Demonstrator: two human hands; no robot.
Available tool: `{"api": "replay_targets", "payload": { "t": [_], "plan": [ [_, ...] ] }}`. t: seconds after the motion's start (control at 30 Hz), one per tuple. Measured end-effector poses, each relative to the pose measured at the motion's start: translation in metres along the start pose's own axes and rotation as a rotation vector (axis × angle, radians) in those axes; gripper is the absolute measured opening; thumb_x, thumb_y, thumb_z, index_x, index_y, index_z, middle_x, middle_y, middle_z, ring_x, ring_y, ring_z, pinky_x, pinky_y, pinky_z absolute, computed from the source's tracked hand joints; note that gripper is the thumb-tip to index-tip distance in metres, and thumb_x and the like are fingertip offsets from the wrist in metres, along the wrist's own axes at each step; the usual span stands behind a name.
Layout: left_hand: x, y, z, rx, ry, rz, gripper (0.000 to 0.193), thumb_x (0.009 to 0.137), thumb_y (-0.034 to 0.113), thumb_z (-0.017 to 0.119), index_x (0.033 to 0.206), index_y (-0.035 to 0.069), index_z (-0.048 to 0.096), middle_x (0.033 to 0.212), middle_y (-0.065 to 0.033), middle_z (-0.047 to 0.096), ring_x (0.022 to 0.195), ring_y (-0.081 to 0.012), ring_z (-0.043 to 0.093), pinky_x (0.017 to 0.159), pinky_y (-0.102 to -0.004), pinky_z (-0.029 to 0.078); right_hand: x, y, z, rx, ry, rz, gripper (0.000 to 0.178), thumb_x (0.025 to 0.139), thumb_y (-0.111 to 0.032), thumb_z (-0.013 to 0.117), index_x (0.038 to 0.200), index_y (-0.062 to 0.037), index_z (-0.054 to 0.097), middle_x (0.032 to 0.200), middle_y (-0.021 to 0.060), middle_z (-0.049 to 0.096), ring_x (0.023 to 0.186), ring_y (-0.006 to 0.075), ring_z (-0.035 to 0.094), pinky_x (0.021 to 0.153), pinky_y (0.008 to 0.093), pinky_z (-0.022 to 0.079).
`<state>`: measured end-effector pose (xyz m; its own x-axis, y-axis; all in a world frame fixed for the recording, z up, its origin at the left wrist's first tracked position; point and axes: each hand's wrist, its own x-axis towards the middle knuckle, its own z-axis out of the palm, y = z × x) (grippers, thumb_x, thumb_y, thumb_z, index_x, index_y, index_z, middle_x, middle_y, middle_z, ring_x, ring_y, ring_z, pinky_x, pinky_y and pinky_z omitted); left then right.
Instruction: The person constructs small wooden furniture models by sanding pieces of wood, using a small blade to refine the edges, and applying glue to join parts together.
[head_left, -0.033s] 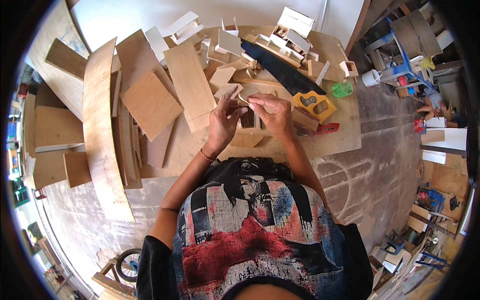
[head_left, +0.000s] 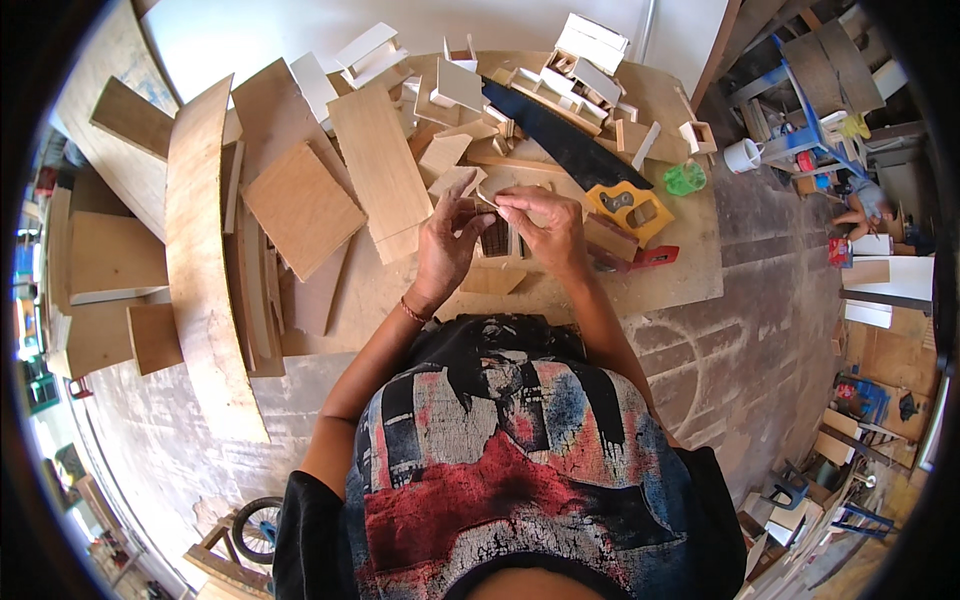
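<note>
Over the worktable point(head_left: 690, 285) my two hands meet close together. The fingers of my right hand point(head_left: 548, 222) are pinched on a small pale strip point(head_left: 486, 196), thin and slightly curved. My left hand point(head_left: 447, 240) has thumb and fingers brought together right beside it; whether they also grip the strip or something tiny, I cannot make out. Beneath the fingertips lies a dark brown slatted piece point(head_left: 494, 240), partly hidden by the hands. A flat, angled wood offcut point(head_left: 492, 281) is on the table nearer to me.
A handsaw with a yellow handle point(head_left: 630, 212) lies to the right, by a green plastic cup point(head_left: 685, 178) and a red-handled tool point(head_left: 655, 257). Small white box-like pieces point(head_left: 590, 45) crowd the back. Wooden boards point(head_left: 305, 210) are stacked left. Another person point(head_left: 865, 205) sits far right.
Almost nothing differs. The fingertips and the pale strip between them have shifted very slightly.
</note>
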<state>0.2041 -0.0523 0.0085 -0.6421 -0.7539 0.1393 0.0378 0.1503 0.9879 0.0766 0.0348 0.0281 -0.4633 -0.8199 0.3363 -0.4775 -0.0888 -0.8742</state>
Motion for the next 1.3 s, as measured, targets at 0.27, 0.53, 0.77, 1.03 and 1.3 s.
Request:
{"api": "replay_targets", "payload": {
  "t": [0.27, 0.53, 0.77, 1.03, 1.3],
  "plan": [
    [0.0, -0.005, -0.005, -0.018, -0.043, 0.026, 0.039, 0.08, -0.002, 0.06, 0.118, 0.006, 0.053, 0.089, -0.0063, 0.065, 0.079, -0.0116, 0.062, 0.071, -0.0252, 0.049, 0.001, 0.01, 0.0, 0.271, -0.035, 0.18, 0.013, 0.083, -0.008, 0.059, 0.09, 0.002, 0.065, 0.084, 0.0101, 0.067, 0.077, 0.0138, 0.063, 0.07, 0.0251, 0.049],
    [0.001, -0.013, -0.005, -0.097, -0.036, 0.047, 0.034, 0.081, -0.003, 0.059, 0.114, 0.003, 0.055, 0.09, -0.0045, 0.063, 0.081, -0.0108, 0.061, 0.071, -0.0239, 0.049, 0.001, 0.016, 0.0, 0.294, -0.05, 0.217, 0.016, 0.084, -0.008, 0.058, 0.095, 0.0017, 0.065, 0.086, 0.0072, 0.067, 0.079, 0.0101, 0.061, 0.072, 0.0233, 0.048],
    [-0.001, -0.006, -0.006, -0.061, -0.039, 0.041, 0.032, 0.081, -0.004, 0.058, 0.112, 0.002, 0.055, 0.089, -0.0038, 0.062, 0.082, -0.0109, 0.061, 0.072, -0.0234, 0.049, 0.0, 0.022, 0.001, 0.334, -0.044, 0.231, 0.016, 0.083, -0.005, 0.059, 0.096, 0.0022, 0.065, 0.089, 0.0076, 0.067, 0.08, 0.01, 0.061, 0.073, 0.0228, 0.049],
    [-0.003, -0.004, -0.006, -0.021, -0.002, 0.076, 0.033, 0.081, -0.006, 0.057, 0.113, 0.001, 0.056, 0.09, -0.0036, 0.061, 0.083, -0.0095, 0.059, 0.072, -0.0228, 0.048, 0.0, 0.018, 0.0, 0.474, -0.092, 0.314, 0.019, 0.08, 0.002, 0.061, 0.099, 0.0049, 0.063, 0.094, 0.0094, 0.065, 0.086, 0.0111, 0.061, 0.079, 0.0221, 0.048],
    [-0.005, -0.017, -0.005, -0.154, 0.014, 0.151, 0.033, 0.08, -0.01, 0.057, 0.111, 0.0, 0.057, 0.096, -0.0031, 0.059, 0.085, -0.009, 0.057, 0.077, -0.0238, 0.048, 0.002, 0.017, -0.003, 0.421, -0.124, 0.29, 0.02, 0.078, -0.001, 0.064, 0.098, 0.0017, 0.065, 0.092, 0.008, 0.066, 0.084, 0.0105, 0.061, 0.077, 0.0222, 0.049]
  ]
}}
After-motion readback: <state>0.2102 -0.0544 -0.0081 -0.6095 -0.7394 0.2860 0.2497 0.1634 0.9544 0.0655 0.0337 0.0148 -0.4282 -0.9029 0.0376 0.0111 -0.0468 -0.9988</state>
